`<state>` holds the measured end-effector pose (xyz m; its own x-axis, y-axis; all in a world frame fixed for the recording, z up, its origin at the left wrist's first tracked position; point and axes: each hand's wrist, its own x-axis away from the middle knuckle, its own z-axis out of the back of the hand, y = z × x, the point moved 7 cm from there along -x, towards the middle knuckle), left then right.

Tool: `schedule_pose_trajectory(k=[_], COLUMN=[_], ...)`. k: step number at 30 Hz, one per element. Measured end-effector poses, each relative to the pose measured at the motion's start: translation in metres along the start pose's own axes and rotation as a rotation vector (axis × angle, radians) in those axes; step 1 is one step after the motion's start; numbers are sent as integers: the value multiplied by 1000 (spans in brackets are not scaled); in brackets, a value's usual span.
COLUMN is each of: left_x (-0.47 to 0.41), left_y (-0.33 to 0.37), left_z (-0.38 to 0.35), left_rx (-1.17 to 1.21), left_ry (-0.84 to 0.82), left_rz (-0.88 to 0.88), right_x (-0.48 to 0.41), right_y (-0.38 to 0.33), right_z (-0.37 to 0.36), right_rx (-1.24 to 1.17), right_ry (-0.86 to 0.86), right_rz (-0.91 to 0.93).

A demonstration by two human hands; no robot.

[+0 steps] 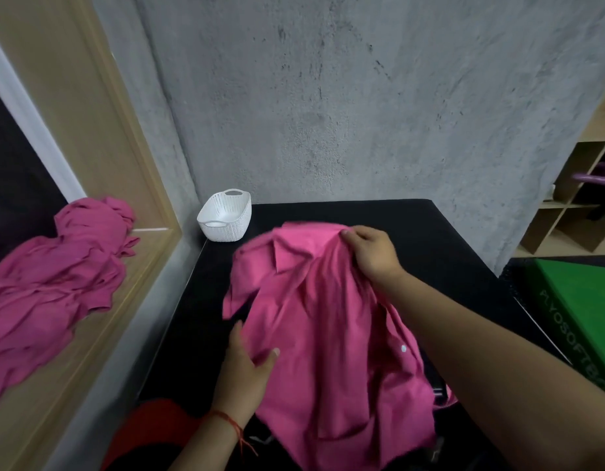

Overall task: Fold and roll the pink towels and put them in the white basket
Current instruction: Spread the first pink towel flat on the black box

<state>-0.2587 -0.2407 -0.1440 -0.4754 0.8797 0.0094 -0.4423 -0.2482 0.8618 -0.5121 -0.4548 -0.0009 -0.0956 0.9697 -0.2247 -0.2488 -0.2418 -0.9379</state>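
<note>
On black counter (437, 229), mid-frame, one pink towel (328, 334) lies rumpled & part-lifted, w/ white basket (225, 215) at its 11 o'clock in the far-left corner, apart from the cloth. Right grip (372, 253), at towel's 12 o'clock, pinches a bunched fold at the far edge w/ fingers curled; left grip (246, 365), at 8 o'clock, holds the near-left edge w/ thumb on top of the cloth, red thread (226, 419) round the wrist. Pile of pink towels (56, 266) sits on wooden ledge (56, 402) at 9 o'clock, off the counter; green box (583, 311) at 3 o'clock.
</note>
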Motion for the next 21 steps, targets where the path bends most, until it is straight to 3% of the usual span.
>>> schedule_pose_trajectory(k=[1,3,5,7,8,13,18,21], left_x=[-1,-3,-5,-8,-9,-15,-22,-23], left_y=[2,3,3,3,5,12,2,1], left_z=[-3,-8,-12,-15,-16,-23,-41,-44], left_rx=[2,-22,-50,-106,-127,-240,-421,-603], left_ry=[-29,-62,-102,-124,-125,-164,-312,-287], left_rz=[8,8,1,-25,-31,-48,-23,-93], right_x=[-3,-5,-1,5,6,13,27,29], right_y=[6,22,40,49,49,69,96,103], right_z=[7,8,-2,-4,-1,14,9,17], right_rx=[-46,-51,200,583,686,726,773,870], right_ry=[50,-10,-240,-360,-335,-255,-401,-290], right_rz=[-42,-177,-264,-200,-168,-221,-289,-229])
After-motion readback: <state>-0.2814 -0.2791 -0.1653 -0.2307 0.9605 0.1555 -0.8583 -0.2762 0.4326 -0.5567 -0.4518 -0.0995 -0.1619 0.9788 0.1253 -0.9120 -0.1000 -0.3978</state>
